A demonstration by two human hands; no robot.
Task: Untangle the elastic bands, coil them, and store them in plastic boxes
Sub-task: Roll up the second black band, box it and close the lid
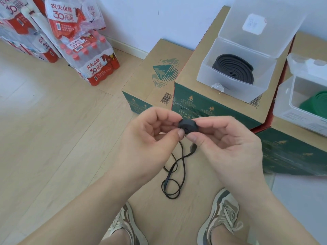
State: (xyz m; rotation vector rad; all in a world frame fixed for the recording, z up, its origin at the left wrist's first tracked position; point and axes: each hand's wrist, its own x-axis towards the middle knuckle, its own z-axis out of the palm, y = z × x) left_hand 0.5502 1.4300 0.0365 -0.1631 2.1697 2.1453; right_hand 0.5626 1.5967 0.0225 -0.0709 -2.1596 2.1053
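Coiling is the step I am working through here, as I read it. My left hand and right hand are both pinching a small black coil between thumb and fingertips, one from each side, holding it in the air at about the middle of the view. The rest of the band is hanging loose from under the coil and looping down to the floor just ahead of my shoes. The loops are crossing each other, though I cannot tell whether that is a true tangle or only slack lying over itself.

Storage is partly done, I am judging. One box is standing open on a carton with a black roll lying in it. A second box at the right edge is showing a green band inside.

Next, I am thinking, one hand needs to be clamping the coil so it does not spring apart. The other should be feeding the loose length round it, turn by turn, flat against the last wrap. The crossed loops may be needing a shake free first. Which box is taking this coil I cannot tell; no spare one is showing.
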